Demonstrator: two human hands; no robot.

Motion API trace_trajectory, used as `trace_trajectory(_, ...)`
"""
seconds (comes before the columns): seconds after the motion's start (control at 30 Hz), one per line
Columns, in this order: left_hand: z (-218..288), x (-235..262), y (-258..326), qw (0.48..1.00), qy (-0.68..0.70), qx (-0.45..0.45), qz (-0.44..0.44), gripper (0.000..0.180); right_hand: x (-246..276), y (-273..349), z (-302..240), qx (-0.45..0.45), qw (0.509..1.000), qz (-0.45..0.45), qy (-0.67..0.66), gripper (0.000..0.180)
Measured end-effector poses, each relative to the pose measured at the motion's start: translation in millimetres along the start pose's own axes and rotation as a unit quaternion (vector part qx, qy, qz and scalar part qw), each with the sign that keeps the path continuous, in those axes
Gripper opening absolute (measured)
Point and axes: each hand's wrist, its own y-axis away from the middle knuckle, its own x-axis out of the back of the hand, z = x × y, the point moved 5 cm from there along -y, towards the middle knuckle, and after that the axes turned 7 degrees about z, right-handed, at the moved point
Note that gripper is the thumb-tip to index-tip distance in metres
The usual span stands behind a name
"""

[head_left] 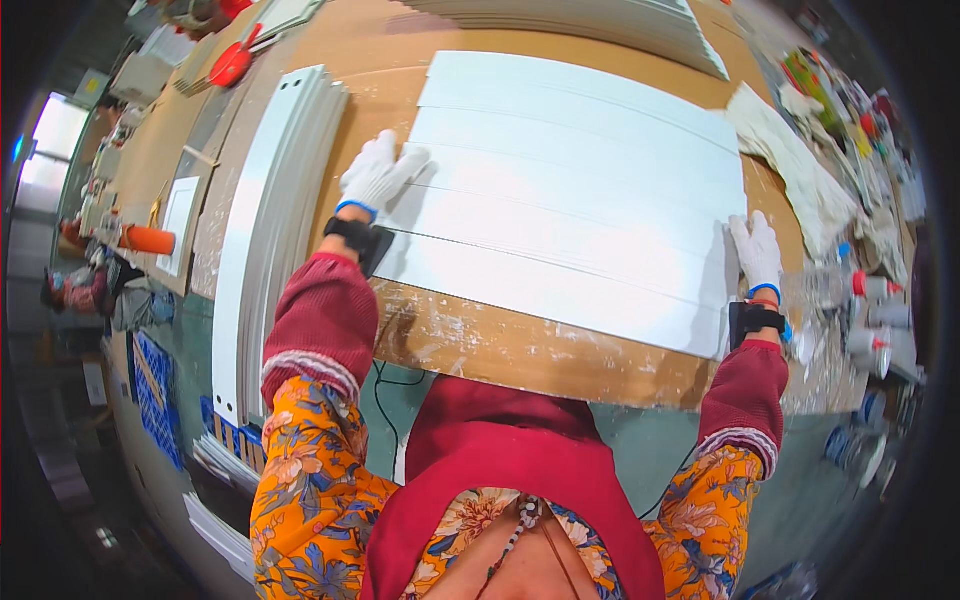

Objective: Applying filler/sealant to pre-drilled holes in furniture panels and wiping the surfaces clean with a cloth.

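Observation:
Several long white boards [560, 210] lie side by side on the workbench, their long edges running left to right. In a white knitted glove, my left hand [383, 172] rests at their left ends, thumb spread from the fingers over the edge. My right hand [757, 252], gloved the same way, lies against the right ends of the nearer boards with its fingers stretched out. Both hands appear to touch the boards without gripping them. Left of my left arm is a stack of long white panels [262, 220] with small holes at the ends.
More white boards [590, 18] are stacked at the far side. A pale cloth [800, 165] drapes at the right, near plastic bottles [870, 288] with red caps. The brown, paint-spotted bench edge [520, 335] is in front of me. Far left are a red scoop-like tool [232, 65] and an orange cylinder [147, 240].

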Motion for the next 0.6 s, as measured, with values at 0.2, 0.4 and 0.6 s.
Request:
trace_trajectory(0.2,9,-15,-70,0.991,0.123,0.046,-0.019,0.068,-47,-90,23,-0.049,0.999,0.004,0.003,0.076)
trace_trajectory(0.4,18,-32,-126,0.989,0.125,-0.024,0.07,0.056,-59,-117,-24,-0.057,0.997,-0.048,0.035,0.077)
trace_trajectory(0.6,52,-48,-133,0.991,0.127,0.02,0.048,0.052,-46,-128,-34,-0.049,0.996,-0.063,0.042,0.072)
